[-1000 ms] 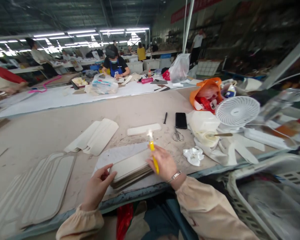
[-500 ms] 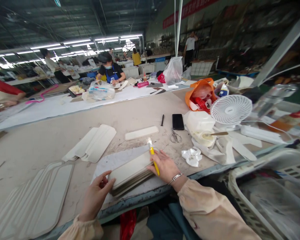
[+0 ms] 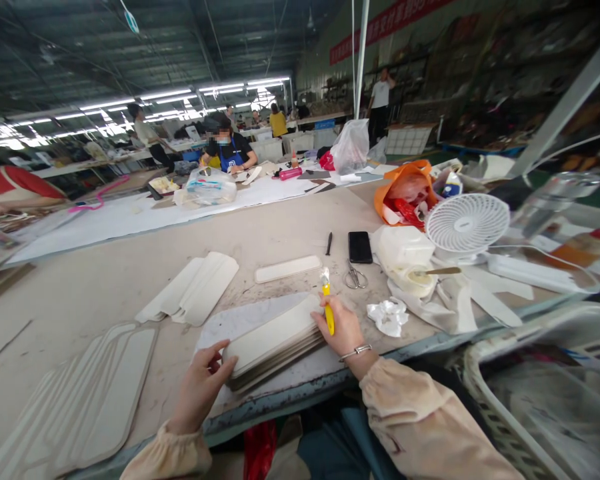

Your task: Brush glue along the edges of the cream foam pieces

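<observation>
My right hand grips a yellow-handled brush, its whitish tip pointing up and away from me. The same hand rests against the right end of a stack of long white panels with rounded corners. My left hand is closed at the stack's left end, thumb on top and fingers at the edge; some of its fingers are hidden. Under the stack lies a white sheet. A single white panel lies flat beyond it.
Fanned white panels lie at left and behind. Scissors, a phone, crumpled plastic, a glue bowl and a white fan stand right. A basket sits beside the table edge. Co-workers sit beyond.
My right hand and the brush have shifted slightly right along the stack, and the brush stands more upright. My left hand stays at the left end. The camera view has turned slightly left.
</observation>
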`<state>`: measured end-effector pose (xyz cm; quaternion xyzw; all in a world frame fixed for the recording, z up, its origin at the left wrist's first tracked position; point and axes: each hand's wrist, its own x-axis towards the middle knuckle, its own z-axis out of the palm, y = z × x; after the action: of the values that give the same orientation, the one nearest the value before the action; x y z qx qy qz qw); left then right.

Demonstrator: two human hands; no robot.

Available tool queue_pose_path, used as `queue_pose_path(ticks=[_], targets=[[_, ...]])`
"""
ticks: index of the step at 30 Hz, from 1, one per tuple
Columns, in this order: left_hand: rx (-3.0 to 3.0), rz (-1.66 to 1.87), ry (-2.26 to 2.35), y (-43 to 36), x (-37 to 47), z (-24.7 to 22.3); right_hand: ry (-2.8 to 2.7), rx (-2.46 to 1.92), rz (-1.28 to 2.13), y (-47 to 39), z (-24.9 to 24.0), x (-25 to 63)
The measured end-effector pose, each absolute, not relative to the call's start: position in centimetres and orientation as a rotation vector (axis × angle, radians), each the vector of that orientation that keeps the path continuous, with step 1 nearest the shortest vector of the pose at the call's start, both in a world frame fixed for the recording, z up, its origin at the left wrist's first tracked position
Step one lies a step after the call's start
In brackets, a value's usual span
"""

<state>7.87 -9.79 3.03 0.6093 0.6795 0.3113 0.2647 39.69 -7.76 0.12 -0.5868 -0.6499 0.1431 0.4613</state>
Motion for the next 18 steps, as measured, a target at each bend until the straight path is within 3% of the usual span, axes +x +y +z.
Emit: queue_pose_path(ticks=[11,18], targets=[[1.510,0.883,1.622,-10.4,9.9,6.5,-0.881,-1.079,0.794,-6.2,1.3,39.3],[1.189,0.962,1.405,-13.5,13.4,7.7,-0.782,-1.034,0.782,-6.0,3.1,40.5]])
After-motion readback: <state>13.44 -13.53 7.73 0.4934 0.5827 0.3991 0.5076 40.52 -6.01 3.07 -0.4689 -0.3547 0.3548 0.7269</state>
